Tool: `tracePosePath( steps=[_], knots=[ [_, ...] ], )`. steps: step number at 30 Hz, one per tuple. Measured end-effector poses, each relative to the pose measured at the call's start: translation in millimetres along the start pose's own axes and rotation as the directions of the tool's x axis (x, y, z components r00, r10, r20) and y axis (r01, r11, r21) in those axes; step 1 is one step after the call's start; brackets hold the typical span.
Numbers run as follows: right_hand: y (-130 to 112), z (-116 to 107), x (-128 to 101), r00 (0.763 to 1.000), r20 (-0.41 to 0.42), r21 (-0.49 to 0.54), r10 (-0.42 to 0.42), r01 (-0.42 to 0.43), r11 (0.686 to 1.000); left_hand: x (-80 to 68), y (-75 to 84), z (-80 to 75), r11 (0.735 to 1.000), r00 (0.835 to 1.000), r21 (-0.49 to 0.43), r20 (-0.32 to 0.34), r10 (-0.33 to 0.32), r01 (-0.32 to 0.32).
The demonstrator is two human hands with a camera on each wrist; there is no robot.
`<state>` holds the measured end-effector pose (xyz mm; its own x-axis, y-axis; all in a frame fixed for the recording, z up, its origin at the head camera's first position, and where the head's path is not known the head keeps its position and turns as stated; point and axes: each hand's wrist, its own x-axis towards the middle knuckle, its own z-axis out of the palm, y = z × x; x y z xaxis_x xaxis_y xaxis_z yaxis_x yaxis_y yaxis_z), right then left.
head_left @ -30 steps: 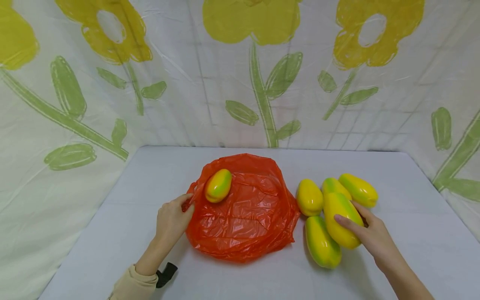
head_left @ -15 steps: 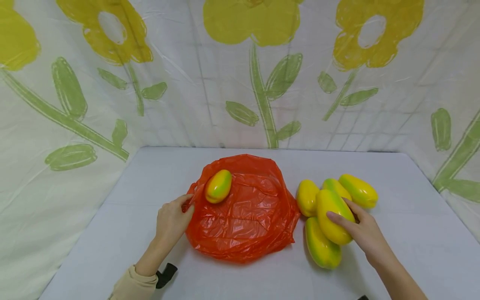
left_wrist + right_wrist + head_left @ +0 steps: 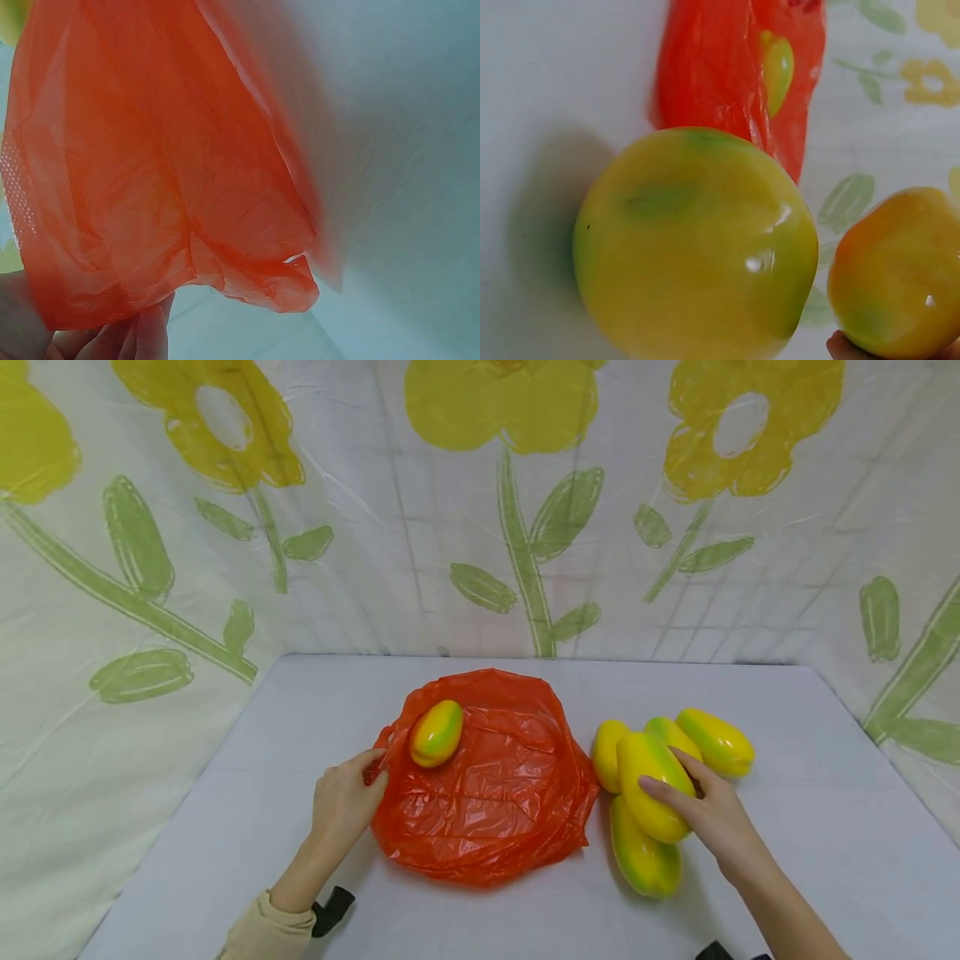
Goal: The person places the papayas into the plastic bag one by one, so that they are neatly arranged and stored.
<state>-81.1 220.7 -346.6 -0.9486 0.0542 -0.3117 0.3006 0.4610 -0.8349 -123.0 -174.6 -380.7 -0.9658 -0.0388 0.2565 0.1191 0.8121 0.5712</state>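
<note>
An orange plastic bag (image 3: 487,785) lies crumpled in the middle of the table, with one yellow-green papaya (image 3: 437,732) resting at its left rim. My left hand (image 3: 341,802) grips the bag's left edge; the left wrist view shows the orange plastic (image 3: 150,172) pinched above my fingertips (image 3: 146,334). To the right lie several more papayas. My right hand (image 3: 701,806) holds one papaya (image 3: 648,783) lifted above another (image 3: 645,860). In the right wrist view a papaya (image 3: 697,247) fills the frame, with the bag (image 3: 720,67) beyond it.
Two more papayas (image 3: 716,741) lie behind my right hand on the white table (image 3: 825,827). A floral plastic sheet (image 3: 480,510) walls the table at the back and on both sides.
My right hand has lifted its papaya and carried it left, toward the orange bag. My left hand and the bag have stayed put.
</note>
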Motion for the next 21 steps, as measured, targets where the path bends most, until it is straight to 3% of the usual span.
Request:
tracePosePath(
  steps=[21],
  knots=[
    [-22.5, 14.1, 16.2, 0.998, 0.044, -0.012, -0.035, 0.035, 0.999, 0.4, 0.0, -0.6, 1.0, 1.0, 0.0, -0.002, 0.008, -0.008]
  ],
)
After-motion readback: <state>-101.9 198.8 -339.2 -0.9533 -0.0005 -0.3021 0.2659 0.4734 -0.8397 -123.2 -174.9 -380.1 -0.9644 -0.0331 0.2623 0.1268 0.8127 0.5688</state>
